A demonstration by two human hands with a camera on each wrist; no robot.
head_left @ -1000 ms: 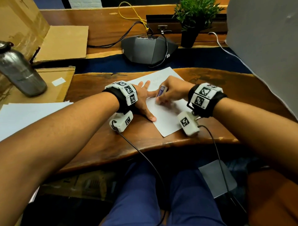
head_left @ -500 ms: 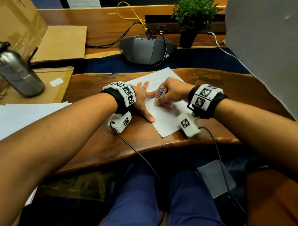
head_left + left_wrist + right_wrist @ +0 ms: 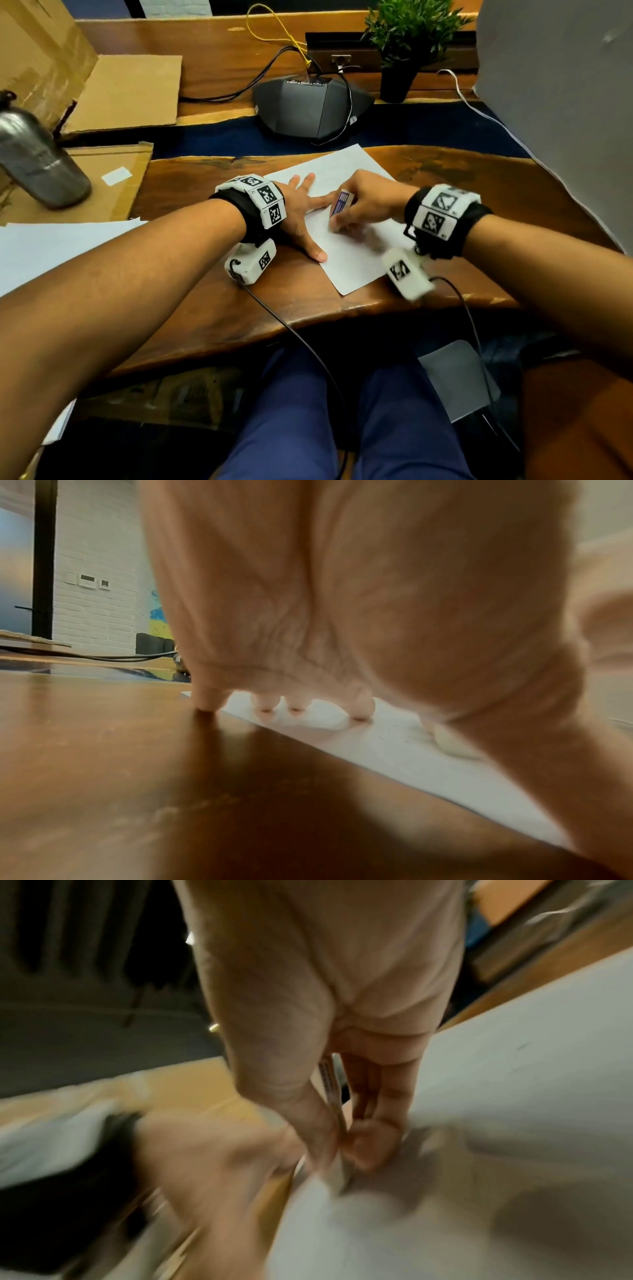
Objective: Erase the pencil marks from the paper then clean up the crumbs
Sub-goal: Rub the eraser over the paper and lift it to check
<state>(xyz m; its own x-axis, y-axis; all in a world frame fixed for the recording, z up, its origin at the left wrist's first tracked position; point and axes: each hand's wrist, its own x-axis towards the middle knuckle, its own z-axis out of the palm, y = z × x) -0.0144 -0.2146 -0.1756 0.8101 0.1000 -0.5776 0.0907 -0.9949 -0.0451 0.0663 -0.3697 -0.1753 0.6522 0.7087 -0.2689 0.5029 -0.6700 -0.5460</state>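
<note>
The right hand (image 3: 368, 202) pinched an eraser (image 3: 340, 202) between thumb and fingers, its lower end pressed on the sheet of paper (image 3: 356, 260). The left hand (image 3: 301, 219) lay flat beside it, fingers spread and straight, pinning the paper's left edge; in the left wrist view the fingertips (image 3: 359, 707) touched the sheet, the outermost one resting on the wooden table (image 3: 308, 301). The paper lay near the table's front edge, one corner toward the person. Beyond the paper sat a dark speaker unit (image 3: 308, 106) with cables, and a small black pot (image 3: 397, 82) holding a green plant (image 3: 411, 27). Far left of the paper stood a steel bottle (image 3: 37, 161), its contents unseen. The right wrist view was blurred, so pencil marks and crumbs were hard to make out; the eraser's label could not be read
</note>
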